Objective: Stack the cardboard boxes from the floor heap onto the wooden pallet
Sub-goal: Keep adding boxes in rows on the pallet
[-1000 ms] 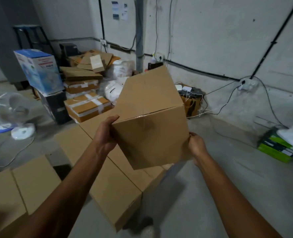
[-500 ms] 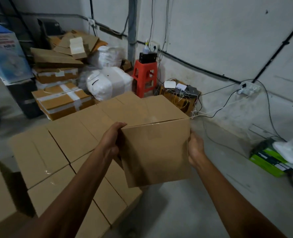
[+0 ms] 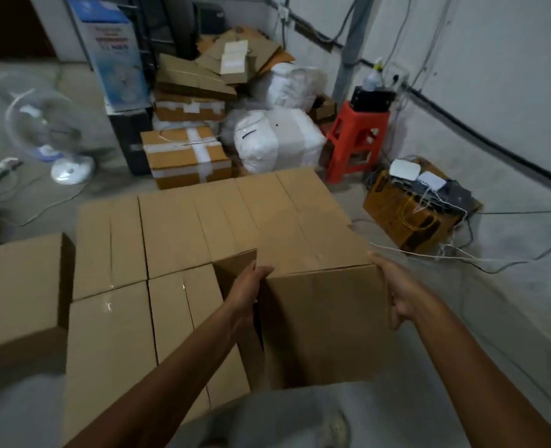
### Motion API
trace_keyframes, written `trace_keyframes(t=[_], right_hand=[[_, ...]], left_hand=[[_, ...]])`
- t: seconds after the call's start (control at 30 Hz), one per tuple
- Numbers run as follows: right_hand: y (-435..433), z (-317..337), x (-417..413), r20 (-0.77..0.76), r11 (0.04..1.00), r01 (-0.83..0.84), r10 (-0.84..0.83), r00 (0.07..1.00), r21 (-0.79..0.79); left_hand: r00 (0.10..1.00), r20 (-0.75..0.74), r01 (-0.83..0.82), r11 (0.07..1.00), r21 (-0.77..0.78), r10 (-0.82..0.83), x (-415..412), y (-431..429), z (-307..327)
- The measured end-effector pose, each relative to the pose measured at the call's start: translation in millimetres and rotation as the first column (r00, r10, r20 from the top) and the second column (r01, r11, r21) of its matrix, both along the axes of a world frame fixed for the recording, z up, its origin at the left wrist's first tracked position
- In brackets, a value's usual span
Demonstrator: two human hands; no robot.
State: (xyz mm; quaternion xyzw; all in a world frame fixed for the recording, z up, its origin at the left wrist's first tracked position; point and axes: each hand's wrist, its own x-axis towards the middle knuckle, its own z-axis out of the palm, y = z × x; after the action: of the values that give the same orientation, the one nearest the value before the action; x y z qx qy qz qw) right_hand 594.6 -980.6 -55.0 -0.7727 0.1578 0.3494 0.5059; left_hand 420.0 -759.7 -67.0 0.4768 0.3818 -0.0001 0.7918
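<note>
Concrete floor (image 3: 510, 302) | cardboard box (image 3: 319, 324) held beside stacked boxes (image 3: 170, 234) | left grip (image 3: 249, 286), right grip (image 3: 397, 292) clasped its sides

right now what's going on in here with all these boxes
A person grips a box with both hands, left hand on its left edge and right hand on its right, holding it at the right end of a block of boxes. Whether it rests yet is unclear, and what the block stands on is hidden.
</note>
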Motion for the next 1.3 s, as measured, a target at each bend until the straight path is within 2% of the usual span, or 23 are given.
trace_keyframes(t=[0.13, 0.27, 0.37, 0.53, 0.67, 0.77, 1.0, 1.13, 1.2, 1.3], right_hand=[[-9, -21, 37, -0.071, 0.989, -0.128, 0.123, 0.99, -0.078], [-19, -45, 67, -0.062, 0.979, -0.197, 0.194, 0.979, -0.047], [-17, -57, 77, -0.14, 0.963, -0.263, 0.253, 0.957, -0.054], [-13, -92, 79, -0.248, 0.965, -0.262, 0.251, 0.936, -0.013], [-19, -140, 64, -0.28, 0.979, -0.202, 0.198, 0.939, 0.017], [-22, -187, 53, -0.23, 0.988, -0.151, 0.154, 0.961, 0.031], [-21, -302, 24, -0.15, 0.977, -0.188, 0.202, 0.968, 0.103], [-41, -371, 9, -0.201, 0.964, -0.223, 0.25, 0.947, 0.147], [-50, -396, 4, -0.219, 0.957, -0.235, 0.27, 0.938, 0.172], [-62, -425, -6, -0.235, 0.958, -0.243, 0.274, 0.933, 0.152]], left_hand=[[0.991, -0.022, -0.135, 0.991, -0.02, 0.134, 17, -42, -18], [0.966, -0.069, -0.253, 0.967, -0.023, 0.251, 27, -74, -39], [0.935, -0.09, -0.347, 0.937, -0.049, 0.342, 29, -89, -52], [0.881, -0.13, -0.466, 0.883, -0.065, 0.455, 30, -96, -87], [0.854, -0.192, -0.505, 0.859, -0.088, 0.483, 21, -92, -134], [0.852, -0.189, -0.509, 0.857, -0.076, 0.489, 14, -91, -177], [0.788, -0.195, -0.602, 0.797, -0.046, 0.584, -13, -97, -300], [0.756, -0.175, -0.644, 0.764, -0.03, 0.63, -28, -103, -358], [0.705, -0.185, -0.702, 0.711, -0.043, 0.685, -32, -112, -381], [0.56, -0.279, -0.827, 0.547, -0.133, 0.78, -42, -127, -422]])
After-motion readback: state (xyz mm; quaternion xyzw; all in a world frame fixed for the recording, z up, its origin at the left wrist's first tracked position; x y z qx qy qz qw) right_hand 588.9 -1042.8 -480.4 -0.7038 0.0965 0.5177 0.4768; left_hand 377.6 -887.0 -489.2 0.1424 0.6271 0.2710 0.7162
